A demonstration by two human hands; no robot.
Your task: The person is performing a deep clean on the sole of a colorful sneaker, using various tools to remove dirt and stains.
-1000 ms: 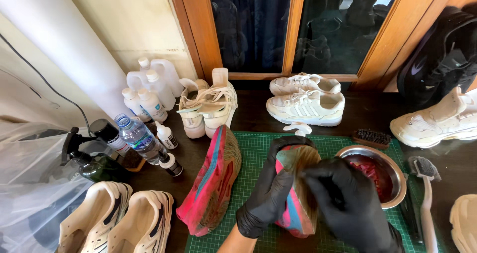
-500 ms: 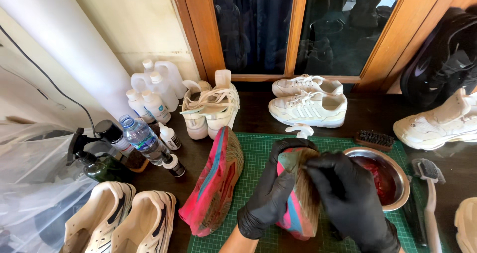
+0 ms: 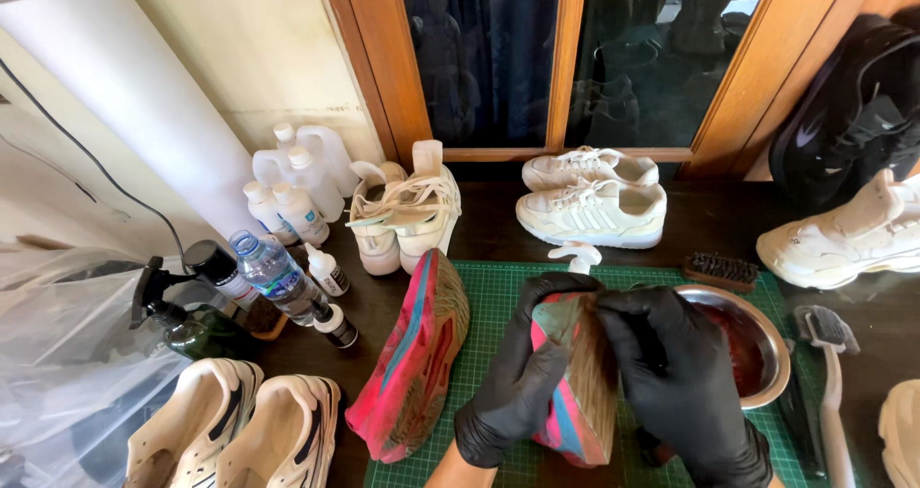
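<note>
Over the green cutting mat (image 3: pixel 498 296), the left hand (image 3: pixel 522 373) in a black glove clamps its fingers around a pink and teal running shoe (image 3: pixel 567 392), held sole-side toward the right hand (image 3: pixel 676 373). That hand's gloved fingers are curled together against the worn sole; whether they pinch a brush or cloth I cannot tell. Scrubbing well here probably means a firm left grip, short strokes along the tread, and keeping the shoe close to the steel bowl (image 3: pixel 767 339) just beside it. Its mate (image 3: pixel 412 359) lies on its side nearby.
</note>
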